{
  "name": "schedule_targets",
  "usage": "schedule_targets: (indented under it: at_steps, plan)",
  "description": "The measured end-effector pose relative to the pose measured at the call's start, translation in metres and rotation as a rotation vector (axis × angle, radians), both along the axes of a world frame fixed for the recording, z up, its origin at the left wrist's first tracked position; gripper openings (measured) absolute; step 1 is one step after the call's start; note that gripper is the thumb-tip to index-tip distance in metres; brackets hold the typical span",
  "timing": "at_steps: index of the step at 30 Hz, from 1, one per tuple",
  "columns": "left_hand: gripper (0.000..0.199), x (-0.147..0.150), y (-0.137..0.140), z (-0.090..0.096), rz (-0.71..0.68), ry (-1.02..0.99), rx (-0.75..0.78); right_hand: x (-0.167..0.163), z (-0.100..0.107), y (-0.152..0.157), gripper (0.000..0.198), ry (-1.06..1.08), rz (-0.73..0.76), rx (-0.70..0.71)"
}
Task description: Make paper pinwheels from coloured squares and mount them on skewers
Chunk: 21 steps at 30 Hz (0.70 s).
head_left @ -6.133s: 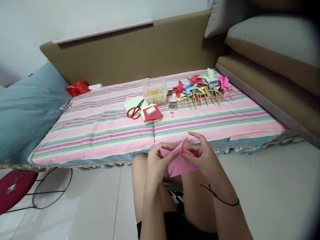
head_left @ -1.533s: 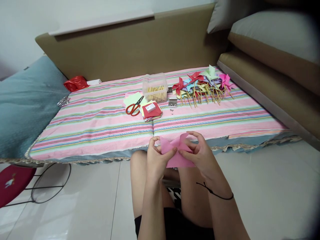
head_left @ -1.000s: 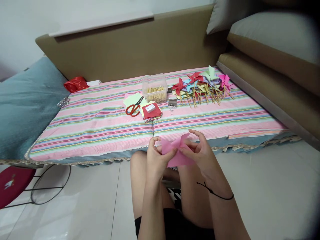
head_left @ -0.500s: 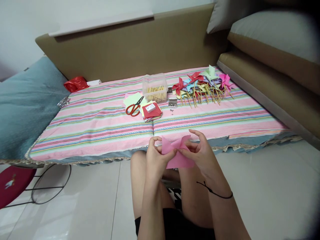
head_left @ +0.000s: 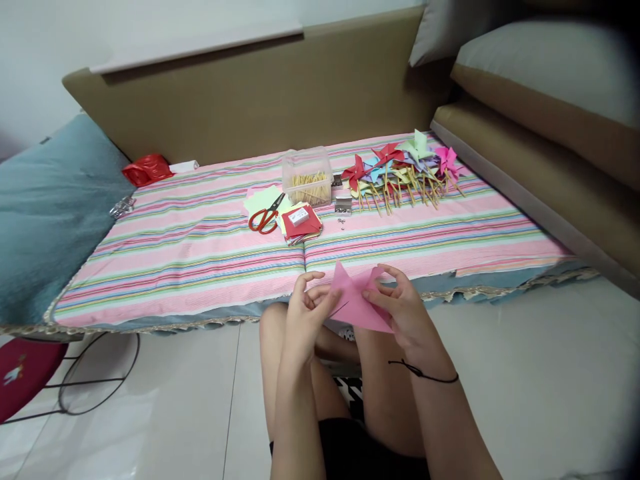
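Note:
A pink sheet of paper (head_left: 364, 312) with slits cut into it is held up over my lap, its corners partly folded inward. My left hand (head_left: 311, 313) pinches its left side between thumb and fingers. On the right side, my right hand (head_left: 395, 303) grips the paper, thumb on the near face and fingers behind. Beyond the hands, on the striped cloth, lie red-handled scissors (head_left: 267, 215) and a stack of coloured paper (head_left: 304, 227) with a small white box (head_left: 299, 217) on top. Several finished paper pinwheels (head_left: 400, 167) on sticks lie at the back right.
A clear plastic box (head_left: 307, 177) holds many thin wooden sticks. In front of the pinwheels stands a small open box (head_left: 343, 205) with tiny metal pieces beside it. A red plastic bag (head_left: 147, 171) lies far left. A red stool (head_left: 30, 377) stands at lower left.
The pink paper has turned and tilted, so a slit now shows on its left. My left thumb has moved outward to the paper's left side; the right hand keeps its hold.

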<state>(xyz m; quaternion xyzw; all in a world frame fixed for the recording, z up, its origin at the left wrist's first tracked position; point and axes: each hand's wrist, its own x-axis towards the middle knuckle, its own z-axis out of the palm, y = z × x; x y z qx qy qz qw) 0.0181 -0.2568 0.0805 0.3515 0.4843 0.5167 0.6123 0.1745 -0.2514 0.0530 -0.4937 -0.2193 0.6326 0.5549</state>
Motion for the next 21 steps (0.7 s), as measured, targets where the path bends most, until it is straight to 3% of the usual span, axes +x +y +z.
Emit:
schedule_targets:
  at_steps: [5,12,21]
  plan:
    - [0.033,-0.019,0.002,-0.007,-0.005,0.040,0.033,0.005,-0.008,0.002,0.079,0.012,-0.028,0.015]
    - [0.019,-0.034,-0.003,-0.007,-0.312,0.256,0.296,0.008,-0.013,0.001,0.079,-0.011,0.010,0.034]
    - [0.034,-0.035,-0.008,0.001,-0.411,0.377,0.446,0.008,-0.003,-0.001,0.084,0.004,0.038,-0.005]
